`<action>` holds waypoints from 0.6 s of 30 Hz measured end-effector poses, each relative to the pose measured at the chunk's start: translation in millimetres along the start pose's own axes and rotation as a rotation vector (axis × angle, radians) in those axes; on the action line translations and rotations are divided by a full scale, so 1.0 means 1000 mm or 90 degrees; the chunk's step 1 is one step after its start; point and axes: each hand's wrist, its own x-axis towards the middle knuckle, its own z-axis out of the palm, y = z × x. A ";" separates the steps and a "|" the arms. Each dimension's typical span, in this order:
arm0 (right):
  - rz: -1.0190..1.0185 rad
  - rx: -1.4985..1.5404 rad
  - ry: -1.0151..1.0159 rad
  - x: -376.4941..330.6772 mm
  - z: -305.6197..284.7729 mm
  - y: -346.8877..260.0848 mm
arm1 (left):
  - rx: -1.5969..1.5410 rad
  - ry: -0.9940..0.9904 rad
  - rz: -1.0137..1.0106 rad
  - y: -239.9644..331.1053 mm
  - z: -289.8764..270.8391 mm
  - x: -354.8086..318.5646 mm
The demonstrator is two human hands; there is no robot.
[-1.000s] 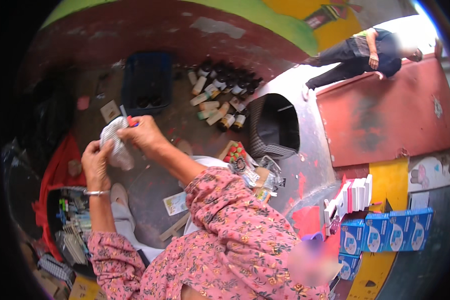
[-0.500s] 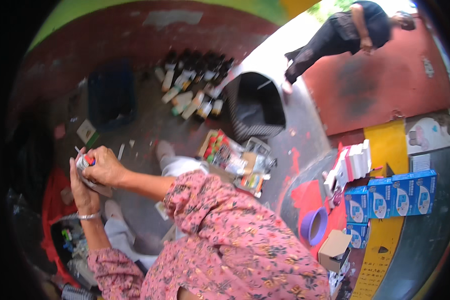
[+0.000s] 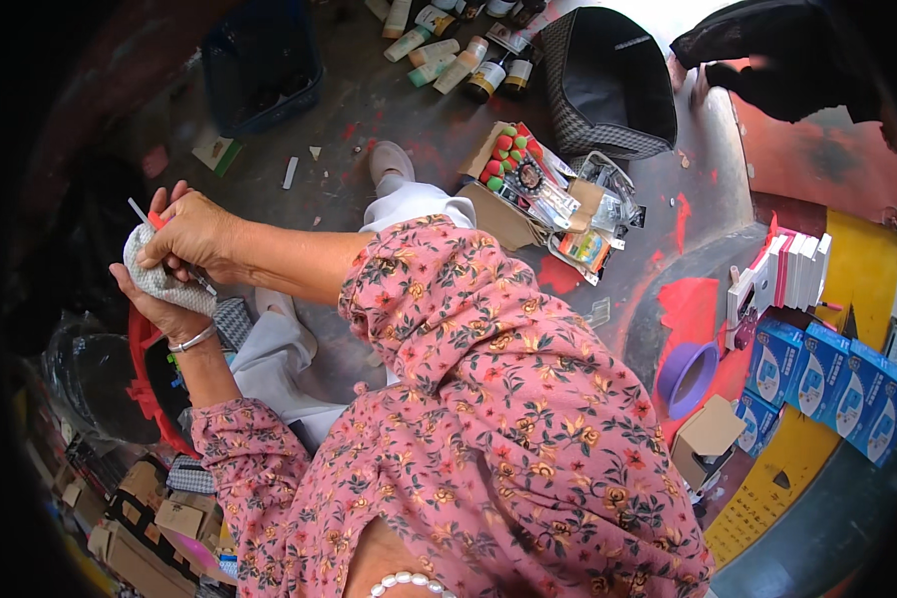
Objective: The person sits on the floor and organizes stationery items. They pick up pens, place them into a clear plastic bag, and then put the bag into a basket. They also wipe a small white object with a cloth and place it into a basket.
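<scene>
My left hand (image 3: 154, 304) cups a small grey-and-white checked pouch (image 3: 159, 274) from below, at the left of the view. My right hand (image 3: 194, 231) lies over the top of the pouch and pinches a thin red-handled tool (image 3: 154, 221) against it. Both hands are held up above the floor, in front of my pink floral sleeves. A silver bangle sits on my left wrist. What is inside the pouch is hidden.
A red basket (image 3: 145, 394) of small goods stands below my hands. A blue crate (image 3: 259, 60), several bottles (image 3: 458, 65), a black checked bag (image 3: 608, 85) and a cardboard tray of packets (image 3: 538, 194) lie ahead. Blue boxes (image 3: 827, 384) and a purple bowl (image 3: 688, 374) are at right.
The view has swung and my hands now sit further left and lower in it. They still work the pouch together, and the red-handled tool is now pressed against it.
</scene>
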 end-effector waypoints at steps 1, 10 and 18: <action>-0.009 0.049 -0.004 -0.002 -0.002 -0.008 | 0.133 -0.016 0.033 -0.010 -0.012 0.001; -0.061 0.100 -0.043 0.000 -0.010 -0.035 | -0.020 0.296 -0.084 -0.018 -0.021 -0.012; -0.051 0.033 -0.029 -0.001 -0.004 -0.027 | -0.254 0.014 -0.033 -0.008 -0.061 -0.012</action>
